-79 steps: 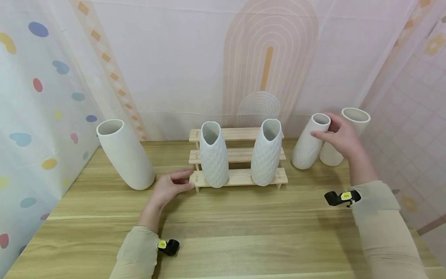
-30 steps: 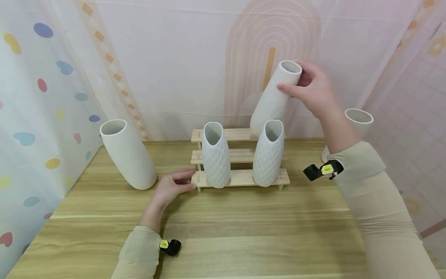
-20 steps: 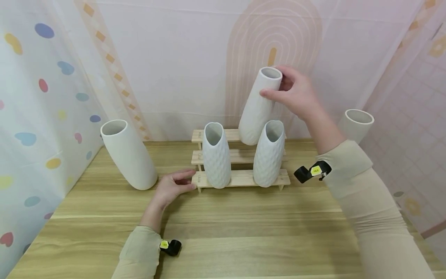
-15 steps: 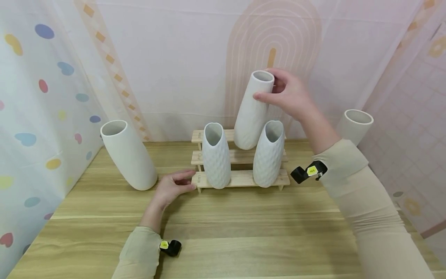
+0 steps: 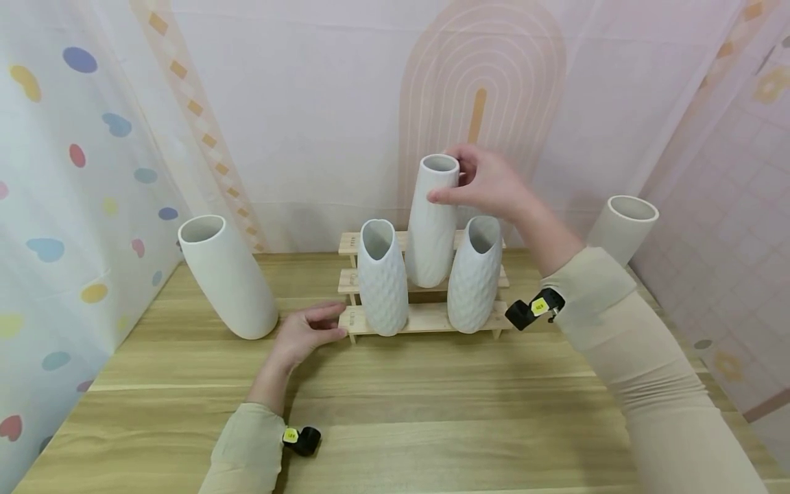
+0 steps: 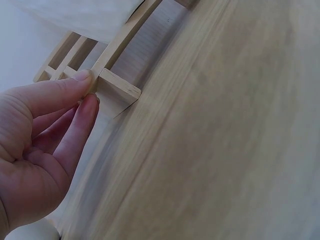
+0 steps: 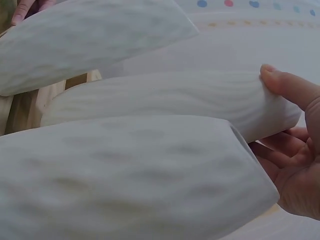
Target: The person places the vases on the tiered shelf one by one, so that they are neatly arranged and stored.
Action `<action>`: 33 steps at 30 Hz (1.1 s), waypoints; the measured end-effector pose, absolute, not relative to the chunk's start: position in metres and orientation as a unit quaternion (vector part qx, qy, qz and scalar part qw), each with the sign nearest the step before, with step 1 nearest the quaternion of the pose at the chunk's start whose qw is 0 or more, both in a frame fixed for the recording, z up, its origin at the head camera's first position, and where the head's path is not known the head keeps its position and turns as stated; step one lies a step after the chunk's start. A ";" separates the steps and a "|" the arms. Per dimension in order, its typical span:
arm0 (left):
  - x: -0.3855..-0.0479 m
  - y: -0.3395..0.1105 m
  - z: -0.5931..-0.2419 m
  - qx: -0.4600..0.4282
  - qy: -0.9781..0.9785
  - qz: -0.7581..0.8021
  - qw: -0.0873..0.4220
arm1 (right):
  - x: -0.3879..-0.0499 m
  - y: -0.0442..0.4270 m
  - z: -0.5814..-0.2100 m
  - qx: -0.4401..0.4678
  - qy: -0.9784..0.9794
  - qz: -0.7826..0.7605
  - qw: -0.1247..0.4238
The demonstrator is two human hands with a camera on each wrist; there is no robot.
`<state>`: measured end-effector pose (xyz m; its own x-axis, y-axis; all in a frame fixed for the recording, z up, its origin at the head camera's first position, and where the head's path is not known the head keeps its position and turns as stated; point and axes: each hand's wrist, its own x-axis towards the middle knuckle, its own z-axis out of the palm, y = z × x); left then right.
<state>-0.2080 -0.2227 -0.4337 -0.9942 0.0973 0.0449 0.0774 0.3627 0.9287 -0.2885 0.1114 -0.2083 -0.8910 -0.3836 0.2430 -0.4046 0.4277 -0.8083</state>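
Observation:
A white vase (image 5: pixel 432 226) with a faint wavy relief stands nearly upright at the middle step of a three-step wooden stand (image 5: pixel 426 317). My right hand (image 5: pixel 484 184) grips it near the rim, thumb in front and fingers behind. In the right wrist view its wavy side (image 7: pixel 165 97) shows; whether its base rests on the step is unclear. Two dimpled vases, left (image 5: pixel 384 288) and right (image 5: pixel 474 285), stand on the front step, partly covering that base. My left hand (image 5: pixel 305 333) pinches the left end of the front step between thumb and fingers, plainly seen in the left wrist view (image 6: pixel 55 125).
A tall smooth white vase (image 5: pixel 228 281) stands on the wooden table (image 5: pixel 395 425) to the left. Another plain white vase (image 5: pixel 623 226) stands at the right, partly hidden by my right sleeve. A patterned curtain (image 5: pixel 308 123) hangs close behind the stand.
My right hand has lifted the wavy vase from the right side of the table, carried it left over the stand, and lowered it behind the front vases. My left hand stays at the stand.

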 end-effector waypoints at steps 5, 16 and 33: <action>-0.208 -0.222 -0.434 0.051 0.825 0.562 0.008 | -0.288 0.108 -0.212 0.230 -0.862 0.453 0.003; -0.210 -0.221 -0.434 0.048 0.825 0.563 0.009 | -0.291 0.108 -0.215 0.236 -0.875 0.422 -0.003; -0.211 -0.223 -0.434 0.054 0.826 0.561 0.007 | -0.295 0.108 -0.215 0.263 -0.859 0.439 -0.022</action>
